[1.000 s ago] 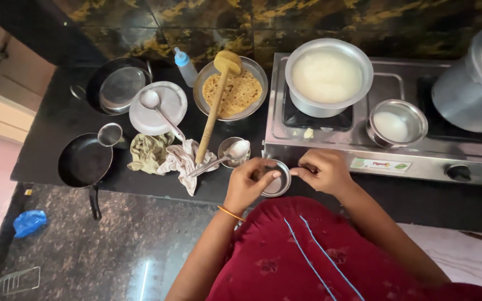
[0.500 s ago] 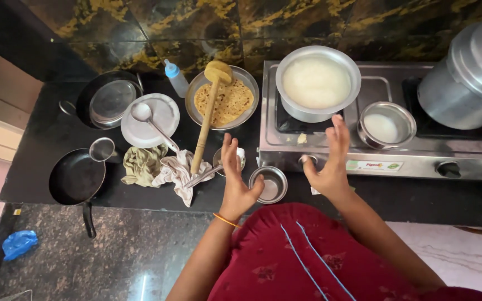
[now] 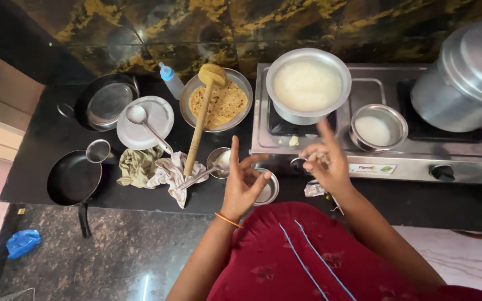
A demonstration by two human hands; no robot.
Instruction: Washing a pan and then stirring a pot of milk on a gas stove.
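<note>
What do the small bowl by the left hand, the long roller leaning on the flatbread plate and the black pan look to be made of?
Small bowl: likely stainless steel, with a shiny silver rim.
Roller: probably wood, pale tan and matte.
Black pan: dark matte metal, perhaps iron or non-stick coated; the view cannot settle which.
Left hand hovers just over the bowl, fingers spread.

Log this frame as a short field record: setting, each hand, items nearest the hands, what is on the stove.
setting: black counter with a steel two-burner stove, seen from above
left hand: empty, open, raised over a small steel bowl
right hand: empty, fingers spread, in front of the stove's left knob
nearby: small steel cup with a spoon, crumpled cloths, wooden rolling pin lying across a plate of flatbread
stove: pot of white liquid, small bowl, pressure cooker
</note>
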